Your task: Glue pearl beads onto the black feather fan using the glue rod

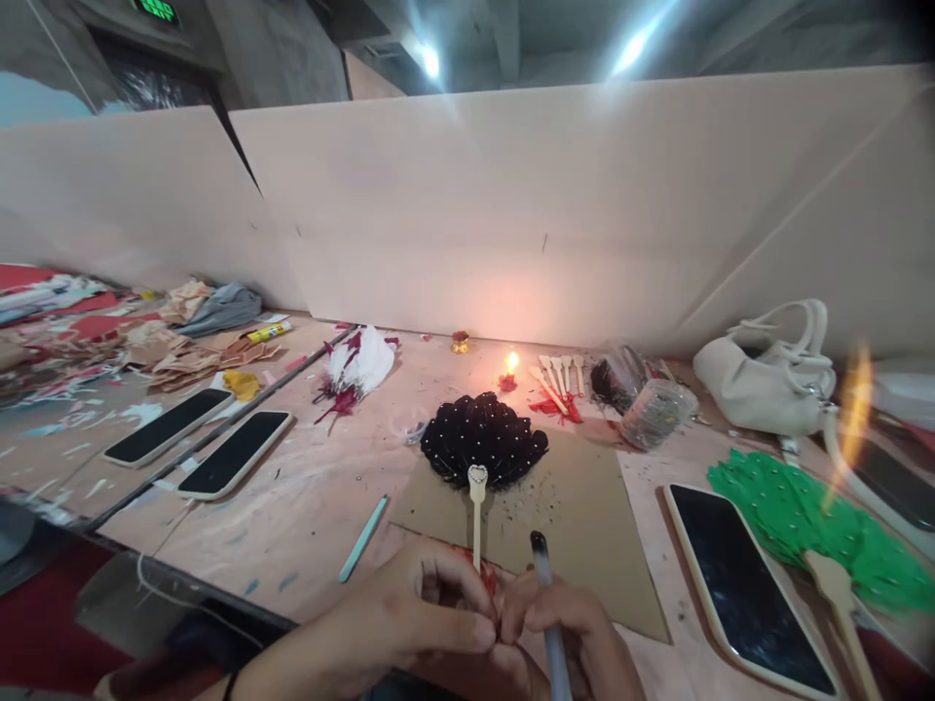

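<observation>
My left hand (409,604) is closed, thumb and fingertips pinched on a bit of red cord (487,580) by the lower end of a fan's pale handle (477,521). My right hand (584,623) meets it fingertip to fingertip, closed around a whitish pen-like rod (553,608) with a blackened tip pointing up. Whether the cord is fixed to the handle is hidden by the fingers. Ahead lies the black fan head (482,438), ruffled and dotted with white beads, resting on a brown cardboard sheet (584,526).
A small candle (509,378) burns behind the fan. Pale handles (566,370) with red cords and a clear plastic tub (657,414) lie back right. Right are a phone (745,584), a green fan (810,521) and a white handbag (766,375). A teal tool (363,538) lies left.
</observation>
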### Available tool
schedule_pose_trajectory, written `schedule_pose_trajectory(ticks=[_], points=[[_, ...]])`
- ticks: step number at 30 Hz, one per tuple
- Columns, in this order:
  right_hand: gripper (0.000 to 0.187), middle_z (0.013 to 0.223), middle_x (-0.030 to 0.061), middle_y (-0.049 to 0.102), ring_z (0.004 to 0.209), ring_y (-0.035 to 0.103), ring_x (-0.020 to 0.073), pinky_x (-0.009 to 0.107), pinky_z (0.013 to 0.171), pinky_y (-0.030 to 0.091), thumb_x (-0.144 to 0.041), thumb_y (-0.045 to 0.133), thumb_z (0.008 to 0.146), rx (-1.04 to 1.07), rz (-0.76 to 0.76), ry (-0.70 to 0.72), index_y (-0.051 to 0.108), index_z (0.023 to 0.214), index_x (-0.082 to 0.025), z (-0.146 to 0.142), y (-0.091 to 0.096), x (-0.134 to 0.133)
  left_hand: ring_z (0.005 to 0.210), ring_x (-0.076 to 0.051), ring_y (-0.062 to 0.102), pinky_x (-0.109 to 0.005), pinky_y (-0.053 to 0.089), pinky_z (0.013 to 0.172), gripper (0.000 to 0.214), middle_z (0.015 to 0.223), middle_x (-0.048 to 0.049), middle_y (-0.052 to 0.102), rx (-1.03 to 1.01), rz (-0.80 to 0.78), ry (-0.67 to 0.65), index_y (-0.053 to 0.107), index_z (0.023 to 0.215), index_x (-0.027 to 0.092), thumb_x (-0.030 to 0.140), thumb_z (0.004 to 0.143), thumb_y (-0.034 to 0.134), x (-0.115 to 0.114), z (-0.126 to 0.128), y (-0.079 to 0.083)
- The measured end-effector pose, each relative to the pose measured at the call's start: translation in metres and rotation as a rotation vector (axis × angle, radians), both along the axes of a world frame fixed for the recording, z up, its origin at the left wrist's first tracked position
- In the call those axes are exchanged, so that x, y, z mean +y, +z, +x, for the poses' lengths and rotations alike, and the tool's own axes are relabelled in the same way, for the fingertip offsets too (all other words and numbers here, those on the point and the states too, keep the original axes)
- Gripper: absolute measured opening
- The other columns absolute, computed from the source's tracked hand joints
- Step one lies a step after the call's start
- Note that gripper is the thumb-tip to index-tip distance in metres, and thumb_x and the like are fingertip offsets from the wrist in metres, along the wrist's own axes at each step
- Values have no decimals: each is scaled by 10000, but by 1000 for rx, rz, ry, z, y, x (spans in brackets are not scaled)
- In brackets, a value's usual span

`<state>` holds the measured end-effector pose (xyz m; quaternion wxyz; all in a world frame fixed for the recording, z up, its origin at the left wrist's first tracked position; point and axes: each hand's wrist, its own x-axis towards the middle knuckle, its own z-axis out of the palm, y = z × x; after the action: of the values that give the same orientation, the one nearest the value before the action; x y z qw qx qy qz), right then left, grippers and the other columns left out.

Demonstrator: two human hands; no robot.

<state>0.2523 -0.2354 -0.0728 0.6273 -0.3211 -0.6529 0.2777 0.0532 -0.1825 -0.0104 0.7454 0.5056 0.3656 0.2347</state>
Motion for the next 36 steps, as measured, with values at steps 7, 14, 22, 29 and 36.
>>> schedule_pose_trajectory(ticks=[7, 14, 22, 29, 36], points=[[215, 908, -45, 764, 774, 767, 168, 256, 733, 616, -347, 829, 987, -30, -74, 76, 636, 1084, -355, -1, 32, -1, 708, -121, 545, -239, 381, 687, 270, 764, 20, 677, -39, 36, -168, 769, 757, 182, 389, 704, 936, 10, -6, 21], [332, 920, 25, 785, 817, 786, 206, 281, 725, 644, -634, 624, 1074, 3, -270, -107, 593, 1055, -304, 8, 41, 19, 741, -137, 571, -247, 419, 675, 161, 813, 3, 661, 102, 611, -48, 737, 842, 173, 318, 910, 753, 47, 2, 30], [147, 884, 17, 734, 769, 760, 184, 290, 699, 638, -360, 648, 1042, -384, -223, -167, 649, 932, -262, 26, 78, 60, 724, -122, 567, -228, 412, 638, 132, 836, -4, 656, 13, 1094, 57, 747, 911, 181, 210, 1021, 679, 69, 17, 20], [180, 873, -18, 730, 788, 765, 157, 256, 727, 646, -195, 691, 941, -352, -145, -141, 538, 915, -286, 25, 92, 65, 834, -138, 620, -251, 459, 730, 97, 937, -19, 673, 64, 1395, 111, 699, 1037, 182, 184, 1098, 623, 72, 16, 3], [193, 881, -17, 756, 795, 779, 162, 248, 729, 641, -243, 728, 936, -271, -189, -144, 542, 925, -292, 30, 80, 66, 828, -151, 630, -275, 498, 732, 175, 940, -34, 687, 153, 1636, 100, 670, 1040, 155, 160, 1142, 528, 72, 20, 5]])
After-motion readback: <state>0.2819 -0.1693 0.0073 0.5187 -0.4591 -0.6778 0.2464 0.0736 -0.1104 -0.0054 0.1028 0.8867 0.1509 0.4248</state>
